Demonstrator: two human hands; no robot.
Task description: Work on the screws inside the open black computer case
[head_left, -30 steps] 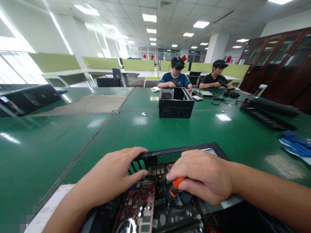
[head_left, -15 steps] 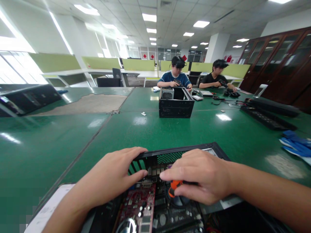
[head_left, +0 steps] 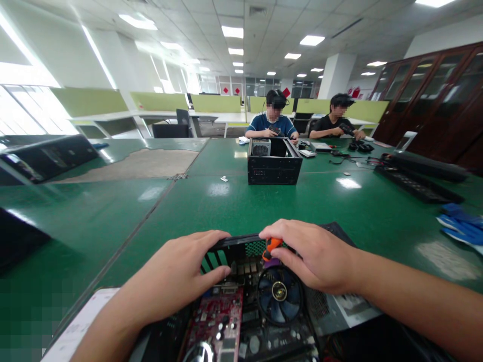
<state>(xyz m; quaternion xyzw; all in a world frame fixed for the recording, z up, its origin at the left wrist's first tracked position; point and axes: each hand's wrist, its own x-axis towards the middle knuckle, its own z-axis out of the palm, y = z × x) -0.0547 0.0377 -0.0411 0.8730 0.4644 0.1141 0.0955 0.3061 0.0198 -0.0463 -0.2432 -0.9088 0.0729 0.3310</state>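
Note:
An open computer case point(head_left: 241, 238) lies in front of me. My left hand point(head_left: 188, 261) grips its far rim, fingers over the edge and thumb inside. Between the thumb and fingers of my right hand point(head_left: 309, 251) is a screwdriver point(head_left: 270, 249) with an orange and black handle; its tip is hidden. That hand is at the case's far wall, above a purple connector point(head_left: 272, 263). Nearer to me sits a round cooling fan point(head_left: 279, 295). Left of the fan, below my left thumb, is a red graphics card point(head_left: 221, 317).
Another black case point(head_left: 274, 170) stands farther up the green table point(head_left: 181, 206), with two people seated behind it. Dark panels lie at the left, a long black part point(head_left: 418, 183) and blue gloves point(head_left: 458, 221) at the right.
My right hand has moved up and away from over the fan to the far wall with the screwdriver, uncovering the fan. My left hand stays on the rim.

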